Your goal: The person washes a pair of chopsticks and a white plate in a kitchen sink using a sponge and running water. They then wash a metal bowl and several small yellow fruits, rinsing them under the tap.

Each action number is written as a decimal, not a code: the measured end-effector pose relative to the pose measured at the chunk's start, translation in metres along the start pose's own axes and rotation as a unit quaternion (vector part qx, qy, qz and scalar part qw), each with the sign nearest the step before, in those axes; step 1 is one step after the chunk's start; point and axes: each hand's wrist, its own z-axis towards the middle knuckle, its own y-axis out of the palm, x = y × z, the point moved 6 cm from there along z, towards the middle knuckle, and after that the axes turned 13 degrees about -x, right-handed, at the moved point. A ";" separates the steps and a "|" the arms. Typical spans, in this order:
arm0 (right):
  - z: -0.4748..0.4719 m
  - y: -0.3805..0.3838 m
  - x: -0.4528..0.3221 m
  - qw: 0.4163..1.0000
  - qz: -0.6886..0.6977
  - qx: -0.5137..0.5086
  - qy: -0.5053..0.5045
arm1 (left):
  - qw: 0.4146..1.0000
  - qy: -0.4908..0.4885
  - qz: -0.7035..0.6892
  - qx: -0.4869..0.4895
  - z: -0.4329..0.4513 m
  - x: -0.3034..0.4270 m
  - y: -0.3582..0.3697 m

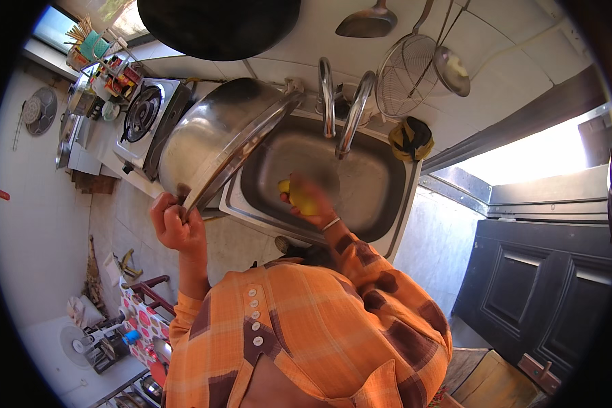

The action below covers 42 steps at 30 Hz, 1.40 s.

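Note:
My left hand (pixel 177 220) grips the lower rim of a large, shiny metal basin (pixel 219 132). The basin is tilted on its edge at the left of the sink, its rounded outside facing left and up. Over the stainless steel sink (pixel 377 199), my right hand (pixel 317 206) is closed around a soft-looking yellow thing (pixel 304 201), perhaps a sponge or cloth. A blurred patch covers part of that hand, so its fingers are unclear. Two curved chrome spouts (pixel 354 115) reach over the sink from the wall side.
A gas stove (pixel 145 112) stands left of the basin. On the wall hang a dark wok (pixel 219 25), a spatula (pixel 370 21), a wire skimmer (pixel 405 76) and a ladle (pixel 451 71). A yellow-and-black bundle (pixel 410 140) sits at the sink's far right corner. At right is a dark panelled door (pixel 530 285).

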 end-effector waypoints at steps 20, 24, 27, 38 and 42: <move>-0.069 0.011 -0.084 0.857 -0.376 0.350 -0.044 | 0.523 -0.554 -0.627 -0.164 -0.191 -0.047 0.176; -0.093 0.014 -0.103 0.834 -0.405 0.366 -0.082 | 0.502 -0.553 -0.641 -0.178 -0.194 -0.040 0.186; -0.102 0.026 -0.115 0.809 -0.458 0.355 -0.102 | 0.486 -0.566 -0.642 -0.178 -0.201 -0.039 0.193; -0.138 0.043 -0.151 0.673 -0.562 0.421 -0.233 | 0.466 -0.615 -0.610 -0.179 -0.217 -0.034 0.206; -0.144 0.059 -0.159 0.564 -0.670 0.414 -0.247 | 0.459 -0.618 -0.615 -0.171 -0.218 -0.031 0.205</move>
